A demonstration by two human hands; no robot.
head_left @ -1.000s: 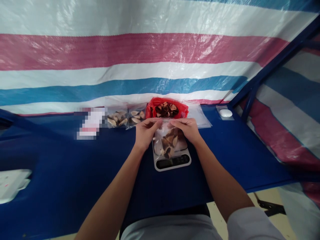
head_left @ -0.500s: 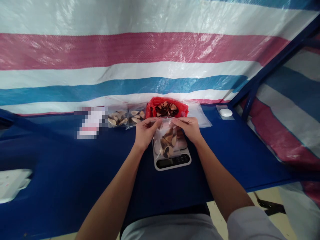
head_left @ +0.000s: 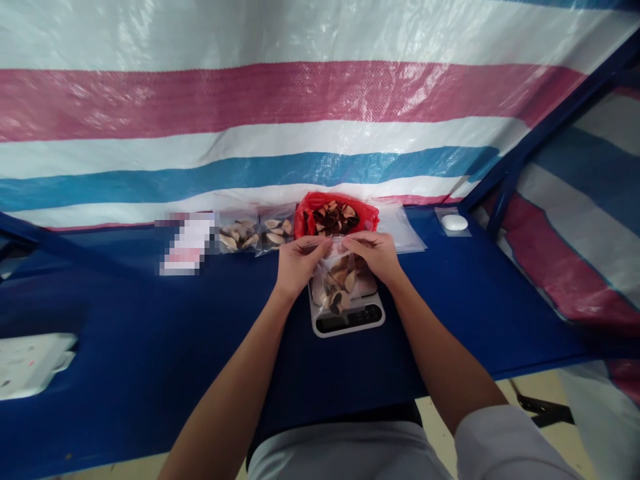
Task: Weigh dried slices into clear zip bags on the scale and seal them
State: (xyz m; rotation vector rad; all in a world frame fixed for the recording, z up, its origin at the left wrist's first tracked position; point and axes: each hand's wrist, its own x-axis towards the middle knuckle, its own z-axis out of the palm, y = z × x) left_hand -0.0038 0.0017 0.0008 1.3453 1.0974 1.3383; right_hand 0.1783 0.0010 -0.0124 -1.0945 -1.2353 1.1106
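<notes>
Striped tarpaulin (head_left: 250, 93): backdrop behind the blue desk (head_left: 140, 333).
Digital scale (head_left: 350, 323): on the desk.
Red plastic bag (head_left: 367, 220): open beyond the scale, dark slices (head_left: 334, 217) inside.
Clear plastic bag (head_left: 339, 283): over the scale, brown slices (head_left: 339, 303) inside; contact unclear.
Left hand (head_left: 301, 263): grip pinches its top edge.
Right hand (head_left: 376, 255): grip pinches that edge too.

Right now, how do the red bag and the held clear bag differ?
The red bag is coloured; the clear bag is see-through. The red bag gapes open; the clear bag is pinched near its top by the left hand and right hand. Both contain brown and tan pieces.
</notes>
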